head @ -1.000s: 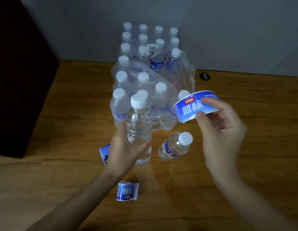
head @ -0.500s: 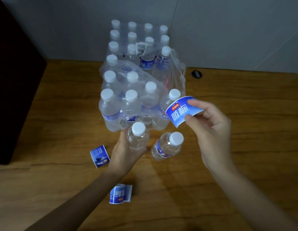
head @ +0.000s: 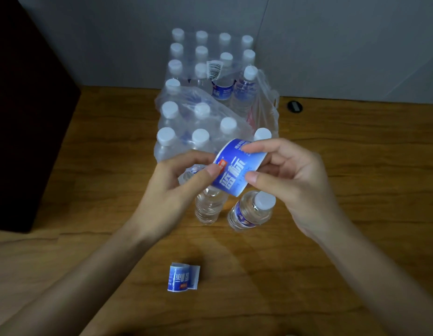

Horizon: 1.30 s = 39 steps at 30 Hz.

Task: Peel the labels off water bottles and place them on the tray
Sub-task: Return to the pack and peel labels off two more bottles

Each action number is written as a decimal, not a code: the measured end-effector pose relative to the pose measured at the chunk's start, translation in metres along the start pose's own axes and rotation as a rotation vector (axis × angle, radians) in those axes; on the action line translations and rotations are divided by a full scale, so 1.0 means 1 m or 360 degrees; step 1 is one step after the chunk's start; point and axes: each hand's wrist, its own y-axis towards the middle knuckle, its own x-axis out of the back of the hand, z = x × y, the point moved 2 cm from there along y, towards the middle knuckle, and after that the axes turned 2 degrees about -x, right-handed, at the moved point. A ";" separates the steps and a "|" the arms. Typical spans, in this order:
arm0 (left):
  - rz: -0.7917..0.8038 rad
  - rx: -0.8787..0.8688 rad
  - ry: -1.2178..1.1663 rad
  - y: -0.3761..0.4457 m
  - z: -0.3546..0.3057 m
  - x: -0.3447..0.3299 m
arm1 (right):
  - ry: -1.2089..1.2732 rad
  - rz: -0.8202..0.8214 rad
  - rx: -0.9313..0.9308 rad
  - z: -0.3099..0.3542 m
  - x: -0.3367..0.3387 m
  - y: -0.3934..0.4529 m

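Left hand (head: 176,187) and right hand (head: 290,180) both pinching a blue label (head: 237,168) above the wooden table (head: 356,166), bare bottle (head: 209,207) lying beneath, labelled bottle (head: 250,212) beside it at 3 o'clock, shrink-wrapped bottle pack (head: 205,98) at 12 o'clock, loose label (head: 182,277) at 6 o'clock.

Room unclear: wooden desk (head: 356,166), grey wall (head: 331,44).

We record a table (head: 356,178) of wood-grain finish, smooth with a low sheen; bottles (head: 209,207) of clear, ribbed, glossy plastic with matt white plastic caps (head: 265,200); a thin, crinkled, shiny plastic wrap (head: 205,105) over the pack; labels (head: 235,170) of thin glossy blue film, one curled loose (head: 182,277); a matt grey wall (head: 331,44).
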 end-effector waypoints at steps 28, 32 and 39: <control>-0.0478 -0.0017 0.1724 -0.036 0.096 0.064 | -0.2093 0.0160 -0.0123 -0.045 0.032 -0.017; -0.0339 -0.0430 0.1231 -0.030 0.045 0.027 | -0.1946 0.0135 -0.0191 -0.035 0.033 -0.015; 0.0304 -0.0386 0.0907 -0.023 0.028 -0.053 | -0.1533 0.0037 -0.0004 0.008 0.035 -0.011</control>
